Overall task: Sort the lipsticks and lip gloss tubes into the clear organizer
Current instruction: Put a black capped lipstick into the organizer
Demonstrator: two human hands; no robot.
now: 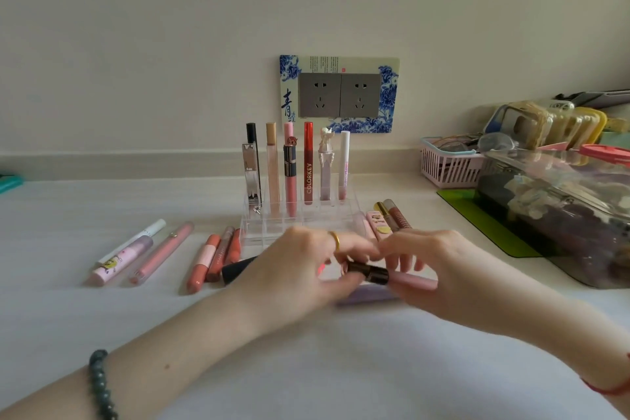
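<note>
dark-capped lip gloss tube (415,281), pinched level between left hand (300,266) and right hand (429,266), likely for upending into clear organizer (266,231)

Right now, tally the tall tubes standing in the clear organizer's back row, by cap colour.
black-capped tube: 1
beige-capped tube: 1
pink-capped tube: 1
red-capped tube: 1
white-capped tubes: 2
Total: 6
</note>
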